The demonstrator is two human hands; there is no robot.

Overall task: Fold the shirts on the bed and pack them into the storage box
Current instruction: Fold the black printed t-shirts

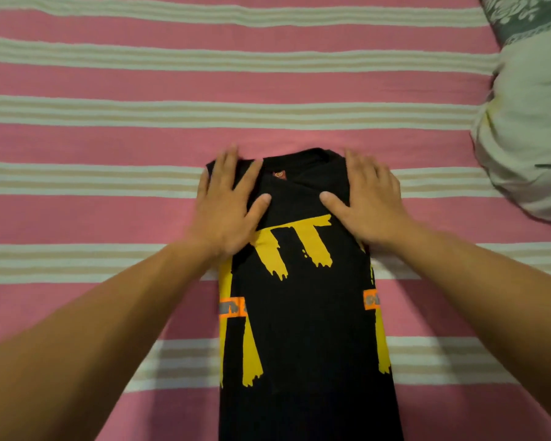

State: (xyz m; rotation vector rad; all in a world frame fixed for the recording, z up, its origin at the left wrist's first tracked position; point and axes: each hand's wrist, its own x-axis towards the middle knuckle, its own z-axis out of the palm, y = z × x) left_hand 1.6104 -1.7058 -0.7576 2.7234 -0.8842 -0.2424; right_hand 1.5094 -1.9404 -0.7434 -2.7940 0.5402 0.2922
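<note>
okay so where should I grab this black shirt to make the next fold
Probably the collar end of the shirt, pinched at both far corners where the left hand and right hand press flat. It lies as a long narrow strip running toward you, so come from above and fold that end back.

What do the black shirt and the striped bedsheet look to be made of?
Black shirt: soft matte knit, likely cotton, with flat yellow printed marks; it folds limply. Striped bedsheet: woven cloth, matte, showing a fine ribbed texture in the pink bands; probably cotton, though the fibre can't be confirmed.
</note>
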